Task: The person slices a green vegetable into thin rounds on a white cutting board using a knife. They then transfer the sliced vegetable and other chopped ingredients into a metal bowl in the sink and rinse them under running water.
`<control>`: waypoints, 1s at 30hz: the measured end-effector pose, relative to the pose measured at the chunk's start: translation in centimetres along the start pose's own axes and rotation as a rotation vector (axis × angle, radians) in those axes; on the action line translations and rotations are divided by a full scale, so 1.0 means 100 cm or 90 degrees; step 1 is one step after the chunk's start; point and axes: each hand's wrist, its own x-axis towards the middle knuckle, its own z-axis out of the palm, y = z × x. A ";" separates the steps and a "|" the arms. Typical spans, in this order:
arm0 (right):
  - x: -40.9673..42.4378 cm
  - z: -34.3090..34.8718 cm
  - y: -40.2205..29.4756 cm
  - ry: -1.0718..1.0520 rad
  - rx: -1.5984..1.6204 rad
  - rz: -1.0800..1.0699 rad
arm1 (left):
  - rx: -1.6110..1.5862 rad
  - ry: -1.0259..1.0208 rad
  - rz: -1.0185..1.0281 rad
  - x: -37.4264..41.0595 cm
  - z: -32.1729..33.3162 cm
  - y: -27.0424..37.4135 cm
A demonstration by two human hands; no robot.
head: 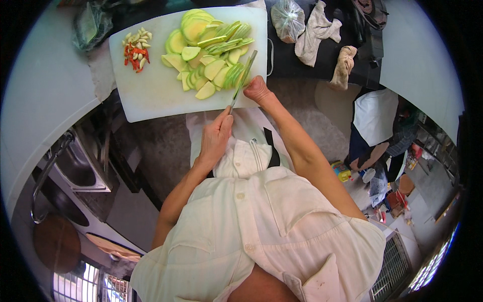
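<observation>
My left hand point(217, 136) is closed on the handle of a kitchen knife point(244, 77), seen nearly edge-on, its blade slanting up over the right part of a white plastic cutting board point(151, 96). My right hand point(257, 90) rests by the board's lower right edge, beside the blade; it looks rounded, and no separate fingers can be made out. Against the blade's left side lie thin, green-edged slices of a pale squash-like vegetable point(215, 70), part of a large heap. Garlic cloves point(139, 37) and cut red chili peppers point(132, 56) are piled at the board's upper left.
Right of the board are a tied plastic bag point(288, 20), a crumpled cloth point(315, 36) and another cloth point(343, 66). A bag point(90, 28) lies at the upper left. A metal sink point(77, 166) is at the left; a person in a white apron point(373, 117) stands at the right.
</observation>
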 end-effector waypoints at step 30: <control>0.015 -0.013 -0.011 -0.087 0.080 0.064 | -0.064 0.008 -0.048 0.012 0.014 -0.018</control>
